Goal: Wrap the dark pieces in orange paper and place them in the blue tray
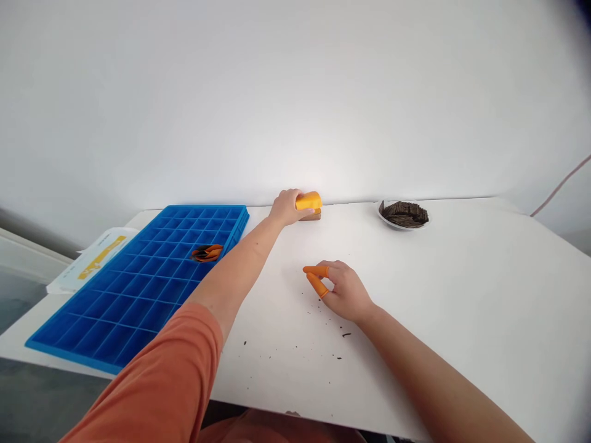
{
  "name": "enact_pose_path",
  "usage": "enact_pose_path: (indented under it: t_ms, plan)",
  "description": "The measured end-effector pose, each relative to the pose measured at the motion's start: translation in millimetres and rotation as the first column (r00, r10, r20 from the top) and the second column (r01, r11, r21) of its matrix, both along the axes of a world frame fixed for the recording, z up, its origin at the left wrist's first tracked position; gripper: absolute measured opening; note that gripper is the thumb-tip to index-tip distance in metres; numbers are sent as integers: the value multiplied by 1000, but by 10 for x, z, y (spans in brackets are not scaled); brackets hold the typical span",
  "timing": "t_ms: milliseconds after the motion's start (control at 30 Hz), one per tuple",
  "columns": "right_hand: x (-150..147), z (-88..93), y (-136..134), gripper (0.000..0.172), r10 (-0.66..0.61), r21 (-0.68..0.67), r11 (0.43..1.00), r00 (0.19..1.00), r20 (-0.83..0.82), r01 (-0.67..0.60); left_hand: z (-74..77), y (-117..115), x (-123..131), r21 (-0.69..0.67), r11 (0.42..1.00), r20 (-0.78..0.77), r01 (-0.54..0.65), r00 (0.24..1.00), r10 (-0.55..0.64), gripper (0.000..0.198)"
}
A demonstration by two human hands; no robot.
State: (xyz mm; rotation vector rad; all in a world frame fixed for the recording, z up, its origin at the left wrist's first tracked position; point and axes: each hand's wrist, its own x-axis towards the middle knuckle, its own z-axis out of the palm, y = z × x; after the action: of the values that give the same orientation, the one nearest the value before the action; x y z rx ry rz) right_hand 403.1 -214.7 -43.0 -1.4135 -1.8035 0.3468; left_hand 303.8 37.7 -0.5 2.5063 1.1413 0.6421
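At the back of the white table, my left hand (287,208) is closed around a bright yellow bundle (309,200), possibly folded paper or packets; the fingers hide part of it. Under the bundle is a small brown block (310,216). Nearer to me, my right hand (347,290) hovers over or rests on the table. Its thumb and index finger wear orange finger cots (317,285), their tips brought close together in a pinch. Nothing shows between those tips. Dark crumbs (346,335) lie scattered below this hand.
On the left is a blue compartment tray (138,289), one cell holding orange and dark pieces (207,253). A white box with yellow print (99,258) sits beyond its left side. At the back right, a white bowl (381,212) holds dark brown strips (405,214). A wall borders the table.
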Motion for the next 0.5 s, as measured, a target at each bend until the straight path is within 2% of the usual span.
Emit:
enact_pose_path:
  t_ms: [100,167,233,367,500]
  plan:
    - [57,16,28,28,-60,5,998,998,-12,60,54,-161,-14,-12,1000,253,3,967,0,74]
    - [107,31,51,30,-149,8,989,987,-63,150,88,-327,-44,-18,1000,425,25,905,-15,83]
    - [159,47,77,32,-267,-30,964,949,-167,265,122,-520,-97,3,998,506,60,861,-53,88]
    - [244,70,125,38,-447,-181,894,796,-407,410,208,-875,-252,156,982,464,107,869,-169,91]
    - [290,92,147,45,-473,-251,878,662,-582,407,358,-1079,-403,309,944,423,119,872,-248,79]
